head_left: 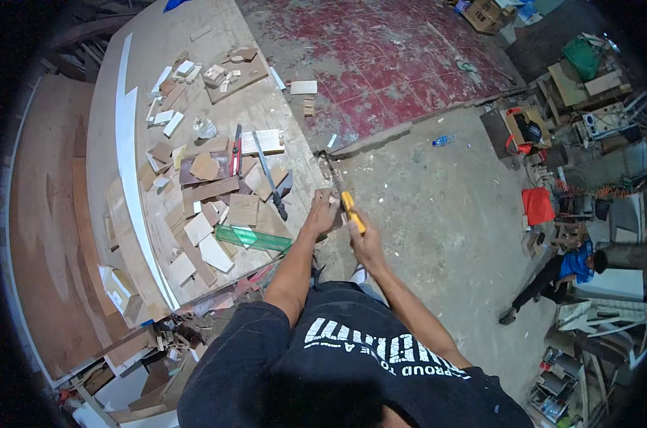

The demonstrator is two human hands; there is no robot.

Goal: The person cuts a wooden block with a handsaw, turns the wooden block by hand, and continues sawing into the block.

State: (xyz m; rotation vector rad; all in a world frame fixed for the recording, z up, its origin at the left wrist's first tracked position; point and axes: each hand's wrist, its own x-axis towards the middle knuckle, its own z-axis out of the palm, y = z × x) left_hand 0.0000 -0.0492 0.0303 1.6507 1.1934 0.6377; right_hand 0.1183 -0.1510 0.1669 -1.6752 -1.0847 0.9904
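My right hand (367, 245) is closed round the yellow handle of a handsaw (350, 208), whose narrow dark blade points away from me beside the table edge. Just left of the saw, my left hand (323, 205) is bent over a brown piece of wood (333, 224) at the right edge of the wooden table (295, 135). The hand hides much of that piece. Whether the blade touches the wood cannot be made out. Nearby on the table lie a thin blade with a black handle (280, 208), a red tool (236, 151) and a long green translucent object (252, 239).
Wood offcuts (243, 210) cover the tabletop, with a clear jar (204, 128) among them. Right of the table, a blue-capped bottle (443, 140) lies on the concrete floor (423, 214). A red-tiled platform (388, 57) rises beyond. A person in blue (577, 264) sits at far right.
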